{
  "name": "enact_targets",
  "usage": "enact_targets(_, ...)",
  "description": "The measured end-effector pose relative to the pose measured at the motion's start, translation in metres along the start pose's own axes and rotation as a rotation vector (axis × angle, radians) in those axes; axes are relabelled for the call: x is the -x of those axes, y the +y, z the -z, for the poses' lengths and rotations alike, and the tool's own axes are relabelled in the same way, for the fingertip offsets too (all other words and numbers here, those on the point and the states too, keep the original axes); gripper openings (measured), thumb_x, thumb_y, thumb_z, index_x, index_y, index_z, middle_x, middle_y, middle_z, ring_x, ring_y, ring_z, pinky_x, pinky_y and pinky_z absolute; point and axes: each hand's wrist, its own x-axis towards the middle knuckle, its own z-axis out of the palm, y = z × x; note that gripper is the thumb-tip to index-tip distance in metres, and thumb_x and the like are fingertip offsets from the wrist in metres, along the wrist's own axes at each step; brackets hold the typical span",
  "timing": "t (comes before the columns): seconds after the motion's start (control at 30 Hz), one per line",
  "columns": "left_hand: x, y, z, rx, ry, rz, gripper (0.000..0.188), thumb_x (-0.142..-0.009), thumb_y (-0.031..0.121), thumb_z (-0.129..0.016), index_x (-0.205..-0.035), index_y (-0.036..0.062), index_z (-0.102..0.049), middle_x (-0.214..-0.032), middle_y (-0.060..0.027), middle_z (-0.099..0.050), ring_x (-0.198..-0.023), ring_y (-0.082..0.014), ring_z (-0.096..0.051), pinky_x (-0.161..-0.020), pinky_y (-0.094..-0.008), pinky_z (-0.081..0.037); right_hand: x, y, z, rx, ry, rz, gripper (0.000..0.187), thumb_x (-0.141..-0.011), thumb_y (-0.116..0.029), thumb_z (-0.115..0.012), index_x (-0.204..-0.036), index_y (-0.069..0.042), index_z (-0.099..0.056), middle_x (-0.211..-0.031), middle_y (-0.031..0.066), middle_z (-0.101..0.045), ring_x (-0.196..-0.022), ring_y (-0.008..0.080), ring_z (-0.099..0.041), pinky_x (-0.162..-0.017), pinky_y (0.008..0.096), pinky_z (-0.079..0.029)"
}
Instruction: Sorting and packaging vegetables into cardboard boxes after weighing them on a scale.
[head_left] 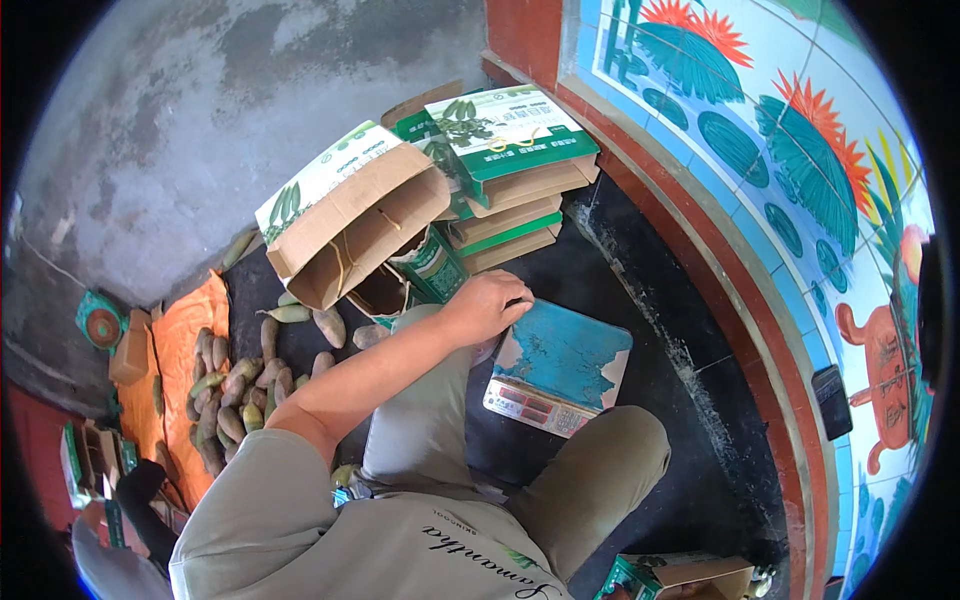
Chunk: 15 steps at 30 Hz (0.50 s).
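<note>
My left hand (487, 308) reaches across from the left, its fingers curled closed at the upper left corner of a digital scale (565, 350). The scale has a worn blue top plate and a pale front panel with a red display. Whether the fingertips grip the scale's corner or something small, I cannot make out. My right hand is out of view. Just beyond the left hand stands an upright green carton (430, 265), and an open cardboard carton (362, 220) lies tilted on its side behind it.
Flattened green and white cartons (520, 145) are stacked at the back. Many soil-covered, greenish-brown root vegetables (235, 400) lie on the left, partly on an orange sheet (180, 330). Another carton (690, 575) sits at lower right. A phone (832, 402) shows by the painted tile wall.
</note>
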Motion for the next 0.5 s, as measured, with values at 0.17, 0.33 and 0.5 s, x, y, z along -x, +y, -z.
enact_targets(0.17,0.003,-0.003,-0.001,0.027,0.047,-0.02,0.013,-0.081,0.016,-0.062,-0.084,0.0029,-0.064,-0.082,-0.013,-0.063,-0.086,-0.0329,-0.059,-0.076,-0.0423,-0.048,-0.015,-0.013,0.049,-0.104,-0.048,0.011,0.025,-0.073,-0.025,-0.067,-0.09,-0.008,-0.067,-0.087,0.0172,-0.067,-0.088,0.0319,-0.065,-0.076,0.0435,-0.052)
enact_targets(0.33,0.005,-0.009,0.001,-0.01,0.024,0.027,0.012,-0.078,0.015,-0.064,-0.082,0.0038,-0.065,-0.081,-0.0126,-0.063,-0.084,-0.0323,-0.059,-0.075,-0.0424,-0.047,-0.032,-0.071,0.225,-0.579,0.528,0.055,0.009,-0.082,-0.008,-0.056,-0.086,-0.003,-0.062,-0.079,0.0187,-0.063,-0.077,0.031,-0.064,-0.07,0.0363,-0.05)
enact_targets(0.5,0.001,-0.006,-0.005,-0.016,0.025,0.051,0.013,-0.08,0.015,-0.061,-0.084,0.0029,-0.066,-0.085,-0.0133,-0.064,-0.088,-0.0325,-0.06,-0.078,-0.0412,-0.048,-0.041,-0.106,0.368,-0.931,0.815,0.315,0.015,-0.087,-0.004,-0.056,-0.098,0.005,-0.061,-0.082,0.0127,-0.063,-0.077,0.0169,-0.059,-0.072,0.0305,-0.048)
